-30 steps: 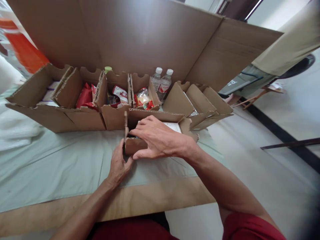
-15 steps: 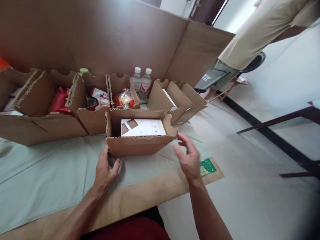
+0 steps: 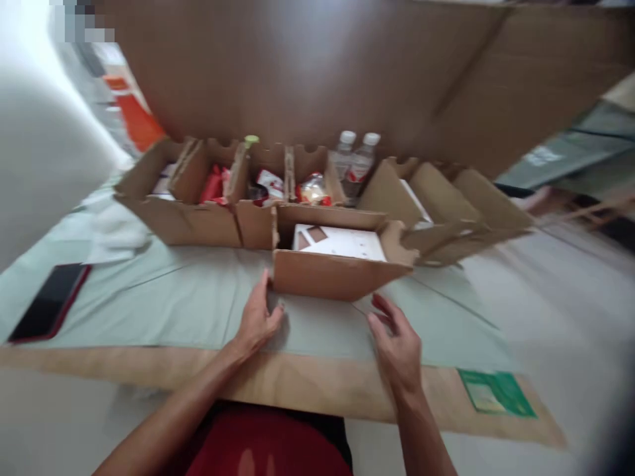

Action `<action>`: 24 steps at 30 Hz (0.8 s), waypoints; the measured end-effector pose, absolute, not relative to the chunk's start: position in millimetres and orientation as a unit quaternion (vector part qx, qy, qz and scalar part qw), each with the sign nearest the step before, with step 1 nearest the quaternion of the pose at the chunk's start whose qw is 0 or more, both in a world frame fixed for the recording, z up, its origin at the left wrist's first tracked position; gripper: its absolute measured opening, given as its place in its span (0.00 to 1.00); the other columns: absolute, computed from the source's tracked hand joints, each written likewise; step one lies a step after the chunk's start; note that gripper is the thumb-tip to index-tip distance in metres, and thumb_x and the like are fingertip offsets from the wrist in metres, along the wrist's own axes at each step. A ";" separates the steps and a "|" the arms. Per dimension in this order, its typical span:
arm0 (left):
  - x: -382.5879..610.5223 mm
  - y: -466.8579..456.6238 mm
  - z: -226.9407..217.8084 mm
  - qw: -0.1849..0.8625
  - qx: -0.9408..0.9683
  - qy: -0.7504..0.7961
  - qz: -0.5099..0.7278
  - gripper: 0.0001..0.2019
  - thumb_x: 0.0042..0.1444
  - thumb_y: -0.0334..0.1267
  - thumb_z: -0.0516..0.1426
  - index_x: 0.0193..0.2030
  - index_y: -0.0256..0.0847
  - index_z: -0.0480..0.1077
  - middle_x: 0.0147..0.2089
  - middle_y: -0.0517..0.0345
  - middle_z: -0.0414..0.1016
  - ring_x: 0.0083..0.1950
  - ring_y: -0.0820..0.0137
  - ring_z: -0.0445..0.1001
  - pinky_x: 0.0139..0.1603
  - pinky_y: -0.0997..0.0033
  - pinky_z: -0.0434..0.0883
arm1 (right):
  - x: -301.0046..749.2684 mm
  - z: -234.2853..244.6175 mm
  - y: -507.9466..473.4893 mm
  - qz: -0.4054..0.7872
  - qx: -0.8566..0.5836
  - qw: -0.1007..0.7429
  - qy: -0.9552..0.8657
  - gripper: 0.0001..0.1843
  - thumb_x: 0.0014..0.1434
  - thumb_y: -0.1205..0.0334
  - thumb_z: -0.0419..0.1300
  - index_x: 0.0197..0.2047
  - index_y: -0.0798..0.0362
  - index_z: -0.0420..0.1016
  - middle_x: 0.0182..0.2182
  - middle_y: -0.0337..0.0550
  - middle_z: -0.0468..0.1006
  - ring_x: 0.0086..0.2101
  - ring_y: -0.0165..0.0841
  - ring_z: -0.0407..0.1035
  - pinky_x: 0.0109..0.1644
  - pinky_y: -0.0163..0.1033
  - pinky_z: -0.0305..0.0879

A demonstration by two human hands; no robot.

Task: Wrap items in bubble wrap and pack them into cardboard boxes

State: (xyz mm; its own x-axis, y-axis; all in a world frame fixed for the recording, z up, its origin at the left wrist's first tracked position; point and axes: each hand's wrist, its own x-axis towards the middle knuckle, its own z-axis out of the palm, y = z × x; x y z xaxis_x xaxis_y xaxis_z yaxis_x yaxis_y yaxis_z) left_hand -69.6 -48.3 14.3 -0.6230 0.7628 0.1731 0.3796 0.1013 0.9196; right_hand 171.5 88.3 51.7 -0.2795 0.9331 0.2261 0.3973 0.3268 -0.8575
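In front of me on the pale green cloth stands an open cardboard bin [image 3: 337, 276]. A white box [image 3: 347, 243] with brown squares printed on one end lies inside it. My left hand [image 3: 258, 316] is at the bin's lower left corner, thumb and fingers apart; whether the fingertips touch the cardboard I cannot tell. Below the bin's right end is my right hand [image 3: 398, 338], its fingers loosely curled and apart from each other, holding nothing and off the bin.
Behind stand a row of cardboard bins [image 3: 208, 226] with packets, two water bottles [image 3: 361, 162], and more tilted bins [image 3: 441, 198] on the right. A phone [image 3: 49, 303] and white tissue [image 3: 116, 228] lie left. A green packet [image 3: 499, 392] lies at the front right edge.
My view has swung left, bringing the phone and tissue into sight. My right hand has come away from the bin's right end, lower and nearer me. The left hand stays by its corner.
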 end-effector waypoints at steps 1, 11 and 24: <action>-69.1 -53.6 12.4 0.185 0.393 0.722 0.538 0.41 0.55 0.34 0.59 0.76 0.41 0.53 0.69 0.38 0.68 0.66 0.52 0.72 0.67 0.45 0.70 | 170.7 49.0 81.8 0.332 -0.459 0.371 -0.736 0.23 0.64 0.47 0.61 0.56 0.52 0.78 0.54 0.56 0.81 0.48 0.45 0.78 0.55 0.55 0.75; -117.1 -121.6 31.4 0.101 0.463 0.730 0.494 0.21 0.56 0.33 0.59 0.57 0.46 0.77 0.56 0.48 0.81 0.56 0.59 0.81 0.57 0.57 0.80 | 60.9 35.7 45.3 0.361 -0.230 0.222 -0.876 0.15 0.67 0.51 0.59 0.48 0.46 0.84 0.51 0.50 0.84 0.50 0.45 0.79 0.38 0.43 0.79; -381.6 -154.1 59.0 -0.115 0.248 0.875 0.400 0.11 0.50 0.29 0.60 0.42 0.41 0.74 0.65 0.43 0.70 0.75 0.41 0.55 0.72 0.30 0.51 | 48.3 10.1 36.2 0.259 -0.202 0.262 -0.908 0.13 0.70 0.56 0.58 0.46 0.46 0.84 0.49 0.49 0.85 0.47 0.46 0.80 0.52 0.57 0.77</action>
State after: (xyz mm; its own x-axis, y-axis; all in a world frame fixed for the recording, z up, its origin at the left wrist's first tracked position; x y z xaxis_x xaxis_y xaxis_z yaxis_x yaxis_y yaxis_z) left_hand -381.6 -154.1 59.0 -0.8501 0.3428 0.3997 0.5265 0.5565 0.6427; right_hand 48.3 36.2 10.1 -0.7816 0.5022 0.3700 0.2311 0.7841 -0.5760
